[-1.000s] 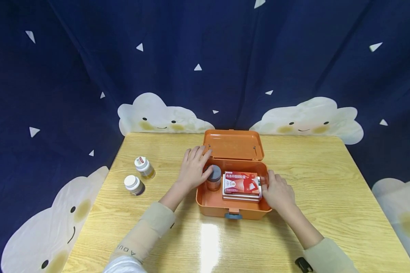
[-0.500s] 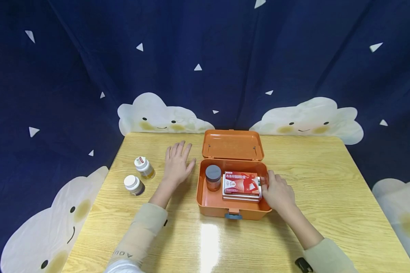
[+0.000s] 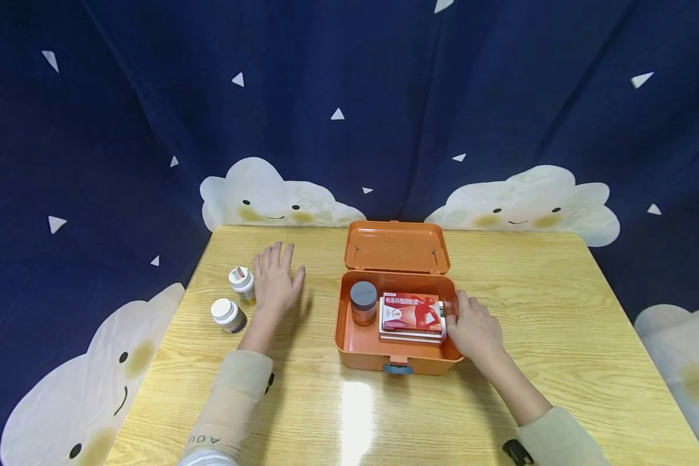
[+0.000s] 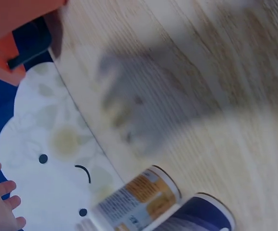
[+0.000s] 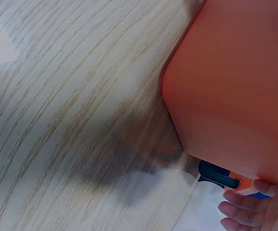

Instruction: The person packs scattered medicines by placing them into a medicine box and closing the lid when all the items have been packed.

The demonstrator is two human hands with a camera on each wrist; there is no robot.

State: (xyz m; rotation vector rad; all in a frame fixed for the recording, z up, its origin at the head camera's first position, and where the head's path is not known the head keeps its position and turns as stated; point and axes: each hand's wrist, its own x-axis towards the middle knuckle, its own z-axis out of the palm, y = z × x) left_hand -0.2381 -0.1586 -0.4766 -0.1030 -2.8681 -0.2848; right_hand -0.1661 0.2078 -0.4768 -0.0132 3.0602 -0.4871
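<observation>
My left hand [image 3: 276, 281], fingers spread, hovers just right of two white-capped bottles. It partly overlaps the one with the yellow-brown label [image 3: 241, 283] in the head view. The dark-labelled bottle [image 3: 227, 313] stands closer to me; both also show at the bottom of the left wrist view. With my right hand [image 3: 479, 327] I grip the right wall of an orange plastic box [image 3: 397, 364], thumb over the rim and fingers along the outside. Inside it, a grey-lidded jar [image 3: 364, 303] stands at the left, beside a red and white medicine carton [image 3: 410, 313] lying on other flat packs.
The box's lid [image 3: 397, 247] is swung open toward the back. A grey-blue latch [image 3: 398, 369] sits on its front. The wooden table [image 3: 536, 285] ends at a dark blue curtain [image 3: 303, 58] with cloud prints.
My left hand has moved left, from over the grey-lidded jar at the box's left side to beside the two bottles. My right hand and the box have stayed put.
</observation>
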